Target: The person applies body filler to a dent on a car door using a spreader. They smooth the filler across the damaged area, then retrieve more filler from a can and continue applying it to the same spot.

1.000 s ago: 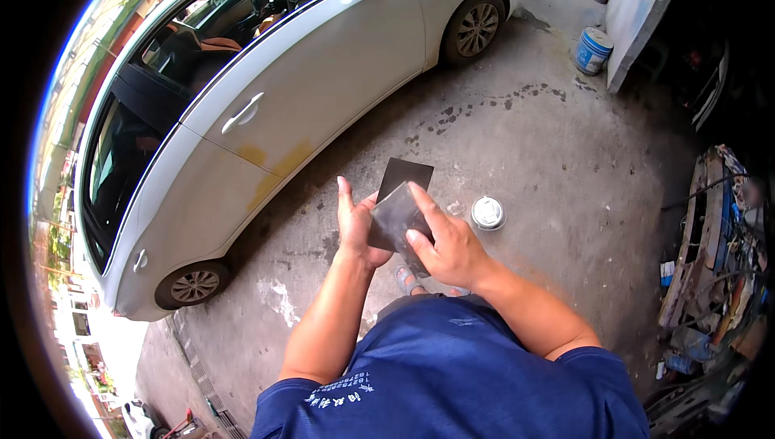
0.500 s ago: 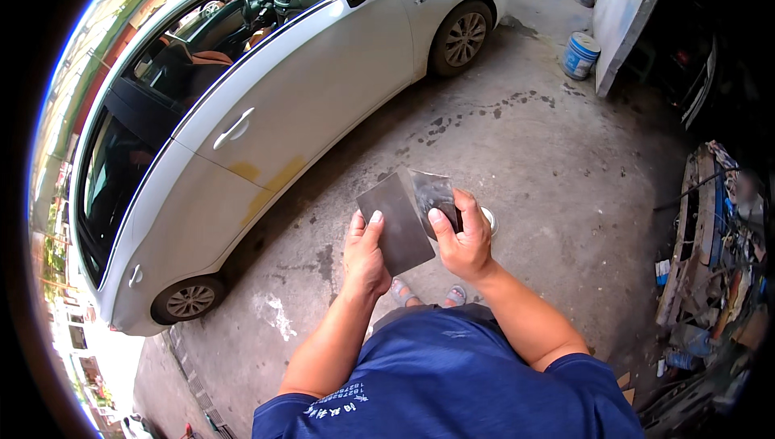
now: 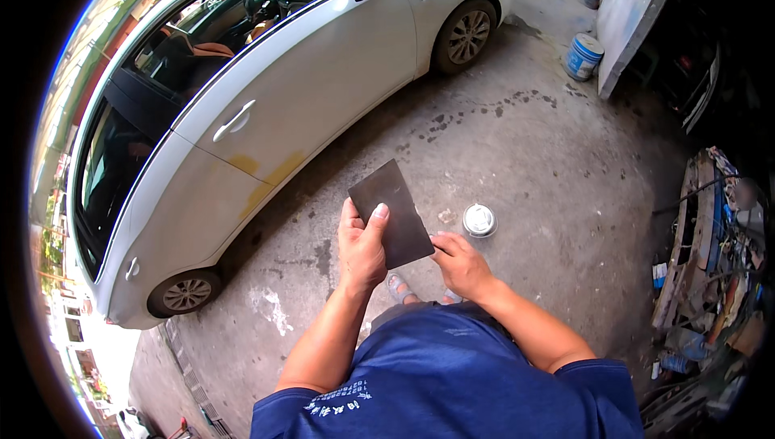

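Note:
A dark grey sheet of sandpaper [image 3: 390, 213] is held up in front of me, tilted. My left hand [image 3: 362, 247] is closed on its left edge, thumb lying on the face and fingers behind. At the sheet's lower right edge, my right hand [image 3: 466, 266] has its fingers drawn together in a pinch, their tips partly tucked behind the edge. The smaller, smudged piece is not visible; whether it lies behind the sheet I cannot tell. Beyond my right hand, a round tub with white contents [image 3: 479, 220] stands on the concrete floor.
A white car [image 3: 323, 59] stands along the left, with yellowish patches [image 3: 274, 176] low on its doors. A blue and white bucket [image 3: 583, 57] is beside a pale panel [image 3: 634, 19] at the far right. Piled scrap parts [image 3: 706, 253] line the right side.
My right hand has moved down and closer to me, to the sheet's lower right edge. The smudged piece it held has gone from sight. The tub is now uncovered to view.

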Demonstrator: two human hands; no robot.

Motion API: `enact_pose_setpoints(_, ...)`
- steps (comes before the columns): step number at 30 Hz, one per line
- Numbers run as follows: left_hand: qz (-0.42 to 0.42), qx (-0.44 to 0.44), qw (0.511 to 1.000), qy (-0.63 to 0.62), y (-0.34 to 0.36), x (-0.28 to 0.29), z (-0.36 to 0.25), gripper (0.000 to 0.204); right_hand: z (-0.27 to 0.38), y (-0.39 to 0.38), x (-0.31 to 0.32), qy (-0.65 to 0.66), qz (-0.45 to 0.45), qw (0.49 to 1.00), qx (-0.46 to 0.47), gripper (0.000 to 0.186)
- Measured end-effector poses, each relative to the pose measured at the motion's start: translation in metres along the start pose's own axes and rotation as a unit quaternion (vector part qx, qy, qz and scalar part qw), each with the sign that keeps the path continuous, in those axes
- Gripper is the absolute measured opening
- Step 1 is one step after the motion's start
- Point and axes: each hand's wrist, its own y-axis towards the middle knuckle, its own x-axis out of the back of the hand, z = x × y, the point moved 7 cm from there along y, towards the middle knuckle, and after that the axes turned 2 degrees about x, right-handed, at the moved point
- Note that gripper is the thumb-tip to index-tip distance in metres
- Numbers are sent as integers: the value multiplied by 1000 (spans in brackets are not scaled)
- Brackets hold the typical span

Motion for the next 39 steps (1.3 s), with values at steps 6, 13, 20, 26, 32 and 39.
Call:
enact_pose_setpoints(6, 26, 157, 987, 3, 11, 18, 22, 31, -40, 12, 29, 414, -3, 869, -270, 27)
enact_pose_setpoints(13, 92, 156, 983, -25, 4, 2, 29, 34, -25, 29, 1, 495, 95, 821, -267, 45)
enact_pose_setpoints(20, 40, 1, 998, 57, 7, 17, -7, 25, -42, 26, 33, 270, 61, 929, -246, 43)
enact_pose_setpoints(26, 64, -52, 936, 343, -5, 10, 15, 17, -74, 62, 58, 115, -69, 947, -293, 49)
enact_pose_setpoints(32, 56, 52, 983, 169, 8, 34, 16, 23, -67, 56, 86, 70, 13, 958, -279, 53)
enact_pose_setpoints(39, 95, 136, 928, 334, 15, 38, 20, 43, -38, 48, 57, 95, 158, 956, -229, 46)
